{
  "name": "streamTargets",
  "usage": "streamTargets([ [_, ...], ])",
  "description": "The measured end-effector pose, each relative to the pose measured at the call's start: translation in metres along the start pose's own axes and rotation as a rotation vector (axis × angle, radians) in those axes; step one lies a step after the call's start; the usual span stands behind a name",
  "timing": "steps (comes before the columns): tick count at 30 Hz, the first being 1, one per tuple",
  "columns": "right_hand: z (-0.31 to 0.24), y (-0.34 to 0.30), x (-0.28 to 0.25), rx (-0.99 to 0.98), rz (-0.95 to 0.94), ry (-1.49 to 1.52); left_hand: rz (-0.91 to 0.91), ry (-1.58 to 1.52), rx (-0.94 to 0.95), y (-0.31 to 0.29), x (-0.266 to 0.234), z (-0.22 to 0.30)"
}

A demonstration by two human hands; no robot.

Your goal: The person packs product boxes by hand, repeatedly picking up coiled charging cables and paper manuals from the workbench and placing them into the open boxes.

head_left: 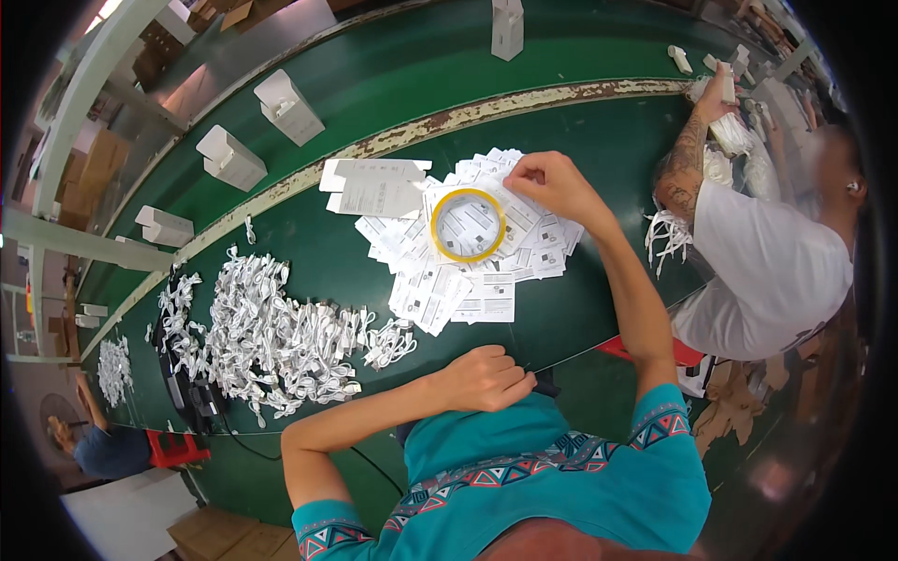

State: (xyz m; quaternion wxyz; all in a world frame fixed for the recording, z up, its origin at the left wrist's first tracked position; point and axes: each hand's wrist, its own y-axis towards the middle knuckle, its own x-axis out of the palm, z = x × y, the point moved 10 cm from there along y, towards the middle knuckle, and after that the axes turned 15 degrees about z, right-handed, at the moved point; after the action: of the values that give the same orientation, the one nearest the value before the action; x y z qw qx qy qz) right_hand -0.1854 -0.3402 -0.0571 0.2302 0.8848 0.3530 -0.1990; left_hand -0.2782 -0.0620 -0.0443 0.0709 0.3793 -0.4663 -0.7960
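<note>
A loose pile of printed white leaflets lies on the green table, with a yellow-rimmed tape roll on top. My right hand is over the pile's right side, thumb and fingers pinched together near the upper leaflets. Whether a leaflet is between the fingertips cannot be made out. At the near table edge, in front of my waist, my left hand is curled closed; its palm side is hidden. A flattened white box lies against the pile's upper left.
Bundled white cables form a large heap on the left, beside a black object. Beyond a worn ledge, open white boxes stand on a green surface. At the right, a co-worker in a white shirt handles small white items.
</note>
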Motion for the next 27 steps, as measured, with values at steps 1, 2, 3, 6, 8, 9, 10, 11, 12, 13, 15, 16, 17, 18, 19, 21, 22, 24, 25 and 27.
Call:
streamTargets([
  [1,0.004,-0.003,0.008,0.037,-0.039,-0.062,-0.026,-0.01,-0.031,-0.004,0.006,-0.004],
  [2,0.007,-0.007,0.016,0.042,-0.046,-0.06,-0.051,-0.022,-0.06,-0.008,0.009,-0.007],
  [3,0.001,-0.008,0.014,-0.064,0.043,-0.115,-0.047,-0.025,-0.065,-0.008,0.009,-0.008],
  [6,0.003,-0.011,0.012,-0.083,0.097,-0.144,-0.07,-0.058,-0.152,-0.009,0.011,-0.018],
  [8,0.011,-0.009,0.013,0.002,0.059,-0.117,-0.082,-0.078,-0.222,-0.011,0.013,-0.024],
  [9,0.022,-0.009,0.013,0.128,0.024,-0.077,-0.073,-0.077,-0.229,-0.012,0.013,-0.025],
  [10,0.033,-0.011,0.015,0.254,-0.011,-0.039,-0.082,-0.09,-0.252,-0.013,0.015,-0.027],
  [11,0.031,-0.011,0.015,0.253,-0.02,-0.046,-0.09,-0.103,-0.275,-0.015,0.016,-0.029],
  [12,0.029,-0.012,0.014,0.262,-0.009,-0.049,-0.081,-0.103,-0.28,-0.015,0.015,-0.029],
  [13,0.029,-0.013,0.014,0.272,0.002,-0.052,-0.097,-0.107,-0.283,-0.016,0.016,-0.029],
  [15,0.014,-0.017,0.014,0.139,0.042,-0.081,-0.105,-0.112,-0.29,-0.017,0.016,-0.03],
  [16,0.001,-0.018,0.012,0.006,0.088,-0.103,-0.115,-0.116,-0.295,-0.018,0.017,-0.03],
  [17,0.001,-0.019,0.013,0.007,0.081,-0.107,-0.126,-0.121,-0.299,-0.019,0.018,-0.031],
  [18,0.001,-0.02,0.015,-0.001,0.073,-0.13,-0.122,-0.124,-0.302,-0.019,0.017,-0.031],
  [19,0.001,-0.022,0.016,-0.007,0.065,-0.152,-0.121,-0.132,-0.306,-0.018,0.017,-0.031],
  [21,0.007,-0.02,0.018,0.045,0.035,-0.14,-0.118,-0.142,-0.313,-0.018,0.016,-0.032],
  [22,0.012,-0.021,0.02,0.093,0.007,-0.124,-0.12,-0.149,-0.316,-0.018,0.016,-0.032],
  [24,0.016,-0.021,0.022,0.115,0.011,-0.091,-0.12,-0.155,-0.326,-0.02,0.015,-0.033],
  [25,0.018,-0.02,0.023,0.136,0.016,-0.055,-0.127,-0.135,-0.327,-0.021,0.015,-0.032],
  [27,0.023,-0.019,0.021,0.146,0.074,0.008,-0.137,-0.101,-0.352,-0.022,0.018,-0.034],
])
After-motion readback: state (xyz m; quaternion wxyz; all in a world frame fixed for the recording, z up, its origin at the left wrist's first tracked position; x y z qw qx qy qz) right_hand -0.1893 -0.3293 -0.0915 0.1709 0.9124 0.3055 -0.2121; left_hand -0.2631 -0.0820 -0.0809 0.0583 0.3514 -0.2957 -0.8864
